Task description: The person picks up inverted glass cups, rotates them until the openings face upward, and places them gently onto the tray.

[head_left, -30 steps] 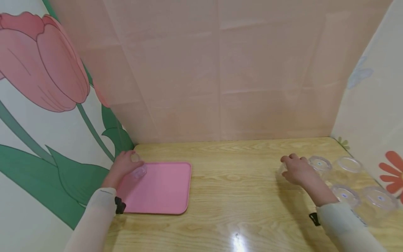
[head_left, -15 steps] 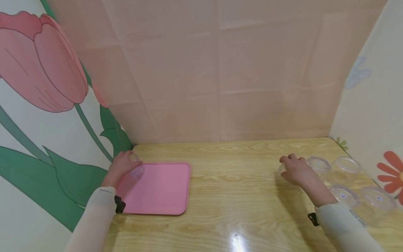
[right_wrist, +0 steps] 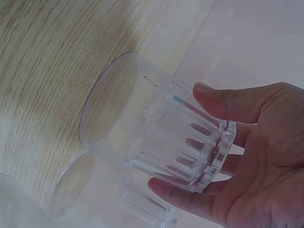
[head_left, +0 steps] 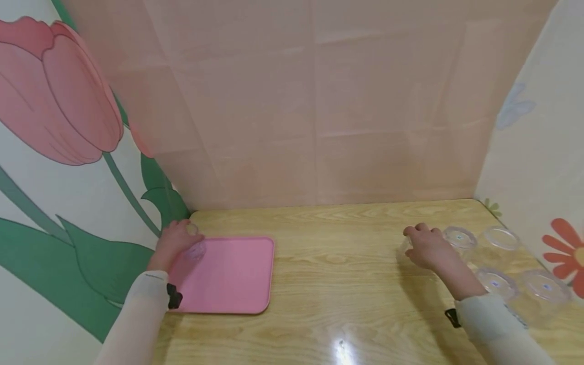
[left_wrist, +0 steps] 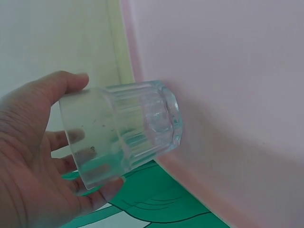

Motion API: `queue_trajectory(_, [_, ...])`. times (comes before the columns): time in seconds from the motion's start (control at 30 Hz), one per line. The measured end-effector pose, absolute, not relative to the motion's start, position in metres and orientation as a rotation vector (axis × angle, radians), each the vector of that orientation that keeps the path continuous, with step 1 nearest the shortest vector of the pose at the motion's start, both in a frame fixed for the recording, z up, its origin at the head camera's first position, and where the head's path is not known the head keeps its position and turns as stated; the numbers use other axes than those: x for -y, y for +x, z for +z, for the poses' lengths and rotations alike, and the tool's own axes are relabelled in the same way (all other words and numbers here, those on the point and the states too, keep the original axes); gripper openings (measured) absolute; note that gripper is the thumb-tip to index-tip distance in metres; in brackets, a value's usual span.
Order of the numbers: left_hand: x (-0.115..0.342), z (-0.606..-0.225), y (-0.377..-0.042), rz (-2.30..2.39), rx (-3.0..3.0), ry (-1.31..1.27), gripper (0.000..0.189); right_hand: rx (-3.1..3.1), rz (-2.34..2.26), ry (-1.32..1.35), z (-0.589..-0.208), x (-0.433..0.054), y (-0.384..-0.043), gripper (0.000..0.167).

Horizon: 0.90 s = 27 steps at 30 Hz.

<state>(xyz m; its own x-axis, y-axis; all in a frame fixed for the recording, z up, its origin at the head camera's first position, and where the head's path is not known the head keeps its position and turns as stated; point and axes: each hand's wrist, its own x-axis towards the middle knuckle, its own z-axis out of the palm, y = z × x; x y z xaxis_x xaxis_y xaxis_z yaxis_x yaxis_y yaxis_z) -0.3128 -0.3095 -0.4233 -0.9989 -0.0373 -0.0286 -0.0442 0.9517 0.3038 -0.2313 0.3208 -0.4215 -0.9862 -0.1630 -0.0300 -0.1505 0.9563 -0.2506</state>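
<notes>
My left hand (head_left: 172, 245) holds a clear fluted tumbler (left_wrist: 135, 126) near its rim, over the far left corner of the pink tray (head_left: 232, 276). In the left wrist view, the thumb and fingers spread round the mouth end, and the thick base points to the tray. My right hand (head_left: 429, 247) grips another clear tumbler (right_wrist: 154, 126), which stands upside down on the wooden table. Thumb and fingers lie round its base, with the rim against the wood. Right beside it in the right wrist view is a second upturned tumbler (right_wrist: 102, 190).
Several more clear tumblers stand on the right of the table (head_left: 337, 284), among them one at the back (head_left: 460, 236) and one in front (head_left: 545, 285). A tulip-patterned wall (head_left: 68, 101) borders the left side, and a pinkish sheet (head_left: 315, 116) hangs behind.
The head view has turned slightly, so the scene sits a little further left in it. Both hands keep their hold on the tumblers, in nearly the same places.
</notes>
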Motion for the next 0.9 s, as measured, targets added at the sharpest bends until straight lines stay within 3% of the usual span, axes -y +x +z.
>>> queue_trajectory(0.9, [0.3053,-0.4293,-0.3154,0.484,-3.051,-0.157,0.08,-3.066,-0.368,-0.245,-0.4222,-0.3199,-0.2304,0.049])
